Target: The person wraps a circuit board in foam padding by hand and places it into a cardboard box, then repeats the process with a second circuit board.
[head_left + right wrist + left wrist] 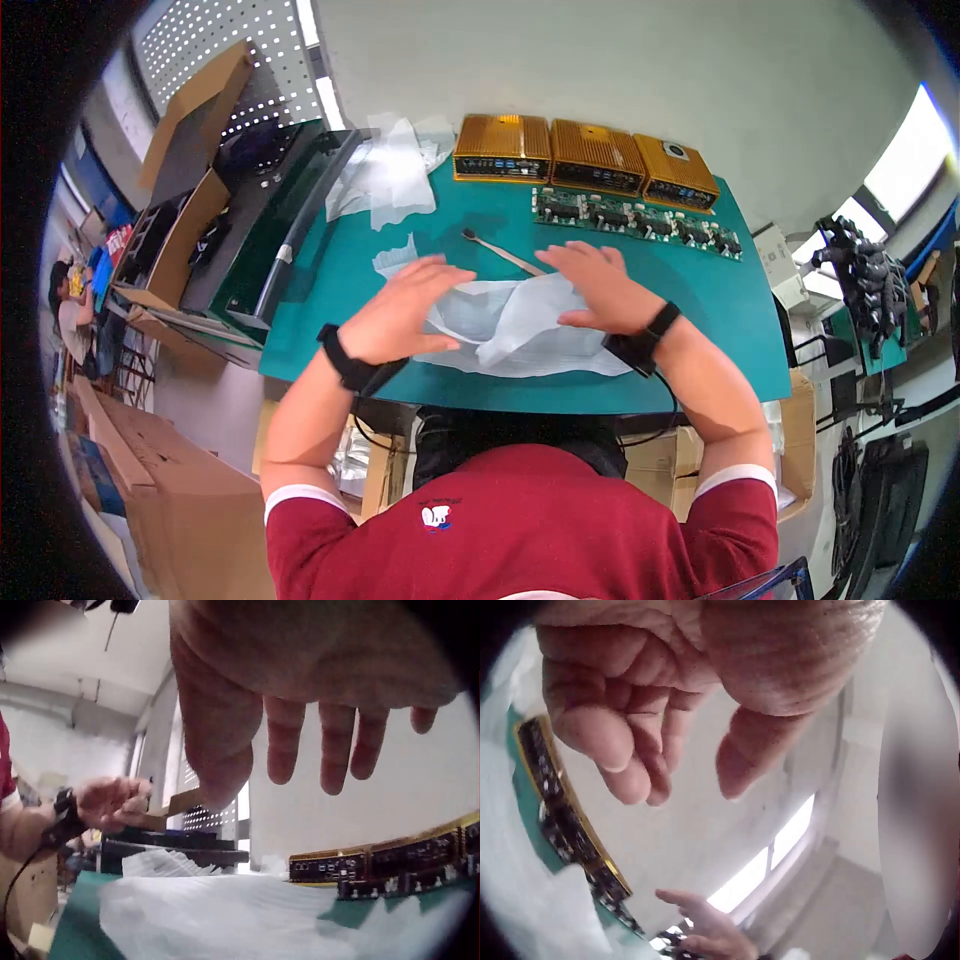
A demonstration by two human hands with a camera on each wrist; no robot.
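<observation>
A thin white packing sheet [545, 325], crumpled and folded over itself, lies on the green mat near the table's front edge. Above its left side hovers my left hand [405, 310], thumb apart from loosely bent fingers, with nothing between them in the left wrist view. Over the sheet's right side is my right hand [605, 290], its fingers extended and spread from the thumb, also holding nothing. Just beyond the sheet lies a toothbrush-like brush [500, 252] with dark bristles, its handle end close to the right hand's fingers in the head view.
Three gold finned metal boxes [502, 145] line the back of the table, with a row of green circuit boards [640, 222] before them. More white sheets [400, 175] lie back left. An open cardboard box [190, 240] and a dark panel [300, 225] stand at left.
</observation>
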